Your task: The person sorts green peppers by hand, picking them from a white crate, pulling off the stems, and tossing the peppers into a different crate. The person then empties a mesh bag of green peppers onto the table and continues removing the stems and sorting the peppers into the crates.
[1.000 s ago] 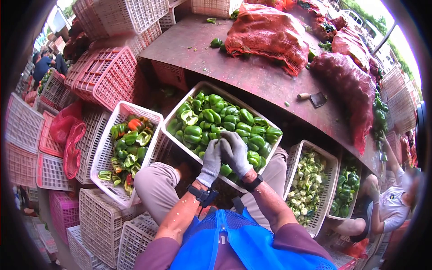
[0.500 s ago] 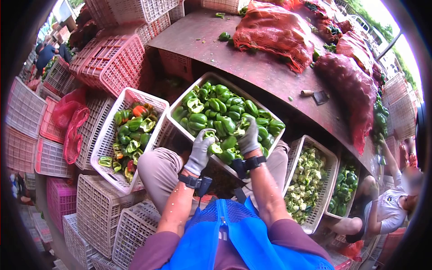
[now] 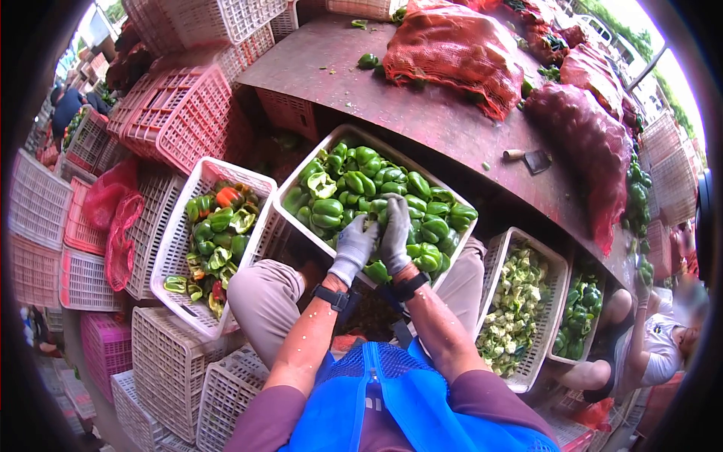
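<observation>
My gloved left hand (image 3: pixel 355 247) and gloved right hand (image 3: pixel 395 235) are brought together over the near side of a white crate (image 3: pixel 300 225) full of green bell peppers (image 3: pixel 327 212). Both have their fingers curled round a green bell pepper, mostly hidden by the gloves; only a little pale green shows between them. An opened pepper (image 3: pixel 322 184) with pale insides lies on the pile to the upper left. Whole peppers (image 3: pixel 428 257) sit right of my right hand.
At left, a crate (image 3: pixel 160 275) holds cut and reddish peppers (image 3: pixel 216 241). At right, a crate (image 3: pixel 556 290) holds pale pepper cores (image 3: pixel 516 309). A cleaver (image 3: pixel 537 161) and red mesh sacks (image 3: pixel 452 56) lie on the table (image 3: pixel 324 68). A person (image 3: pixel 655 343) sits at right.
My hands, apart before with pepper pieces in them, have come together; the left moved right, the right moved slightly left. The view has shifted slightly. The person at right has lowered an arm.
</observation>
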A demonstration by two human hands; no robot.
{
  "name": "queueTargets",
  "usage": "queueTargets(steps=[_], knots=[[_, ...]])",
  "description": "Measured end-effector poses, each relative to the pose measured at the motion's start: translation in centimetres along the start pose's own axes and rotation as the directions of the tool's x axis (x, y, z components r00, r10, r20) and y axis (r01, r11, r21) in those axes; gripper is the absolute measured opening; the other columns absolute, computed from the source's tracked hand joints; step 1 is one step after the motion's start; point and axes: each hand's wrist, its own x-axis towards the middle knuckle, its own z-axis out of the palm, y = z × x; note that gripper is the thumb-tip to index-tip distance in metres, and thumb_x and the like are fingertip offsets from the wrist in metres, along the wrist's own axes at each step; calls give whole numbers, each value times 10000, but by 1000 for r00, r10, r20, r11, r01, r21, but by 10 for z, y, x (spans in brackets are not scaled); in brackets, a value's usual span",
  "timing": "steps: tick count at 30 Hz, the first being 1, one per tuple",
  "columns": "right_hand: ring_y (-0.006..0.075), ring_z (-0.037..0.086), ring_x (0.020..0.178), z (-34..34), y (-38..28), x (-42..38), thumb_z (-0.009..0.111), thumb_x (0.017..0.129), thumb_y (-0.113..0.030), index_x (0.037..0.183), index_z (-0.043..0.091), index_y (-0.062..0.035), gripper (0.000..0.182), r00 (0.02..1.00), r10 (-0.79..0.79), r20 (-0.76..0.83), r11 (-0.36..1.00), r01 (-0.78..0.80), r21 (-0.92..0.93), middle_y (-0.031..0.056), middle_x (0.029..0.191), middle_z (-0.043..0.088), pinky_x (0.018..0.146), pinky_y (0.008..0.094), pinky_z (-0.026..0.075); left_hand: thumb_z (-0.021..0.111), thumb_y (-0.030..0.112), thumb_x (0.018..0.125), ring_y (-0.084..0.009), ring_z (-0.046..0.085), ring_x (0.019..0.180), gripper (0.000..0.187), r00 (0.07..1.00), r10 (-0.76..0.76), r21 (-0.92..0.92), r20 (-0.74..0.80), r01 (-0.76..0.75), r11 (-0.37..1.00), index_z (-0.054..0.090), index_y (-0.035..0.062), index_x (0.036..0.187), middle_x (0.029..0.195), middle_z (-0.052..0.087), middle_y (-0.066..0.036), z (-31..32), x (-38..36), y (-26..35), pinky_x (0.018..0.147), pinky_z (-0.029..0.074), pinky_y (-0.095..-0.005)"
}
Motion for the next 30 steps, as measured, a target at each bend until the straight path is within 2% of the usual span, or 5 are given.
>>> queueTargets(steps=[2, 7, 10, 20, 30], knots=[[168, 597, 860, 4, -17, -6, 494, 968, -158, 1057, 619, -14, 210, 934, 356, -10, 867, -327, 375, 97, 950, 636, 789, 311, 483, 626, 170, 936, -149, 615, 787, 199, 990, -63, -545, 123, 120, 830, 651, 36, 1080, 933, 677, -74, 28, 12, -44, 730, 516, -309], [201, 642, 633, -14, -6, -13, 573, 960, -223, 946, 646, -40, 197, 977, 120, 174, 953, -64, -295, 154, 683, 633, 611, 361, 498, 677, 187, 891, -190, 651, 660, 174, 917, 284, 331, 282, -370, 868, 671, 68, 1017, 692, 632, -64, 34, -5, -68, 631, 526, -327], [250, 651, 628, -47, -12, 23, 555, 970, -214, 911, 654, -29, 218, 959, 272, 80, 944, -250, -215, 132, 679, 649, 616, 365, 506, 701, 209, 883, -141, 617, 588, 189, 935, -45, -130, 352, 96, 987, 665, 69, 1005, 700, 635, -52, -10, -36, -12, 567, 505, -314], [388, 285, 1441, -102, 80, -3, 567, 919, -415, 1500, 393, -181, 650, 883, 134, 450, 456, 348, -819, 197, 1547, 343, 1173, 572, 165, 680, 167, 914, -53, 560, 599, 169, 935, 83, -507, 344, 111, 855, 652, 74, 1052, 766, 620, 2, -14, -38, 49, 543, 459, -225], [403, 358, 1381, -108, 29, -17, 589, 916, -444, 1469, 449, -198, 622, 933, -30, 359, 557, 314, -769, 190, 1499, 399, 1160, 562, 227, 652, 328, 873, -353, 615, 1079, 499, 612, 691, -125, 385, -707, 696, 568, 132, 1324, 1169, 647, -179, 79, -81, 171, 926, 463, -477]])
